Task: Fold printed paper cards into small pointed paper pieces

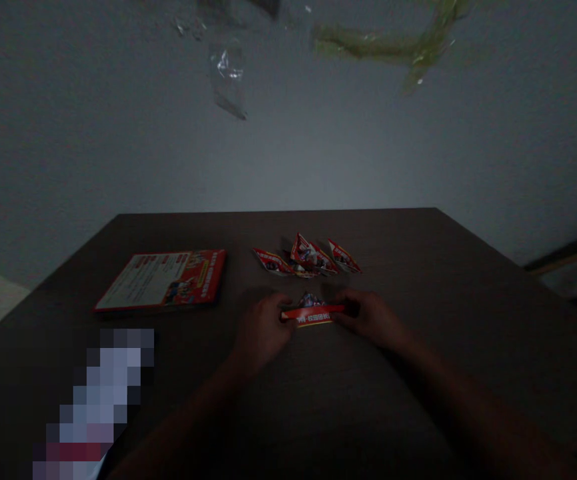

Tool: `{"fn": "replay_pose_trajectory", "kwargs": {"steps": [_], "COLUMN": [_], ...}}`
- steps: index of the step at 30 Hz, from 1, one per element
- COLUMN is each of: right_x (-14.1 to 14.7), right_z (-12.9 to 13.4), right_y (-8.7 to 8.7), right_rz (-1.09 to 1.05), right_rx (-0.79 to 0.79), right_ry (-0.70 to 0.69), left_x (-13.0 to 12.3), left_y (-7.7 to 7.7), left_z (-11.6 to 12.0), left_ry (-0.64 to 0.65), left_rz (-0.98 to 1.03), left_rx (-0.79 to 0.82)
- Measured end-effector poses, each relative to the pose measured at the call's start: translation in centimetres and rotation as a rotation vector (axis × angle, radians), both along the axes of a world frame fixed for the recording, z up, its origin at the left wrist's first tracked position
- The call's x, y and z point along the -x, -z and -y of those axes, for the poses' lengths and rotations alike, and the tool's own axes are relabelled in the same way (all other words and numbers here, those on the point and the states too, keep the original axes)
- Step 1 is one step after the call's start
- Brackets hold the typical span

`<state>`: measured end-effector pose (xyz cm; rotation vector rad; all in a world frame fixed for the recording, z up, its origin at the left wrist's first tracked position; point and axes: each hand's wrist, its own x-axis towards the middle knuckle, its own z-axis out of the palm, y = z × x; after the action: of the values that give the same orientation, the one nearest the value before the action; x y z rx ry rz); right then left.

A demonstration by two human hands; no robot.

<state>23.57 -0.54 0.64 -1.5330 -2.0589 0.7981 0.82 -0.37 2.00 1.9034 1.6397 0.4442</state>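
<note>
A small red printed paper piece (313, 316) with white lettering is held between my two hands, low over the dark table. My left hand (265, 328) pinches its left end, and my right hand (368, 316) pinches its right end. A bit of patterned print rises behind its top edge. Just beyond my hands lie several folded red paper pieces (306, 255) with pointed corners, some overlapping. To the left rests a flat red and white printed booklet or stack of sheets (168, 279).
The dark wooden table (398, 240) meets a grey wall (288, 153) with tape remnants on it. A pixelated pale object (113, 387) lies at the lower left. Dim objects stand beyond the table's right edge.
</note>
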Motion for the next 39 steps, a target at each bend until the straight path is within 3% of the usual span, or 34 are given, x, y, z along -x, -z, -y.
{"fn": "replay_pose_trajectory", "kwargs": {"steps": [6,21,39], "right_x": [0.12,0.09,-0.13], "right_z": [0.1,0.01,-0.16], "right_y": [-0.18,-0.13,0.28], "right_rz": [0.019,0.038,0.008], "right_rx": [-0.009,-0.028,0.012], "right_ry": [0.007,0.05,0.055], "left_x": [0.02,-0.06,-0.09], "left_y": [0.12,-0.3,-0.23], "left_z": [0.03,0.08,-0.1], "left_ry": [0.014,0.066,0.051], "left_rz": [0.024,-0.247,-0.211], "left_rx": [-0.035,-0.017,0.012]}}
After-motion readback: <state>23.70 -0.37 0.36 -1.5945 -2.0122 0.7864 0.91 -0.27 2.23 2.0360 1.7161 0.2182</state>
